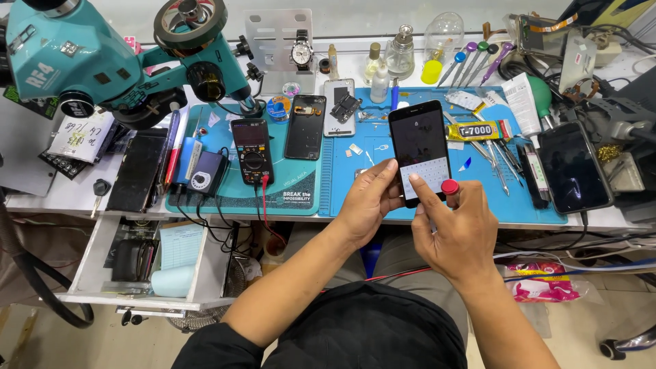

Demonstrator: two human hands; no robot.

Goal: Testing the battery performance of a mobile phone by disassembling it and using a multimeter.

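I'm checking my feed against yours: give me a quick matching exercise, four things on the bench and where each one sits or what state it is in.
Things:
1. phone
2. multimeter
3. wristwatch
4. drawer

Places or states:
A. pulled open under the bench edge
B. propped on the grey stand at the back
C. held by the left hand, screen lit, right hand touching it
D. lying on the teal mat, red lead plugged in

Pairs: 1-C, 2-D, 3-B, 4-A

Glossy glass phone [422,152] above a matt blue rubbery mat [383,195].
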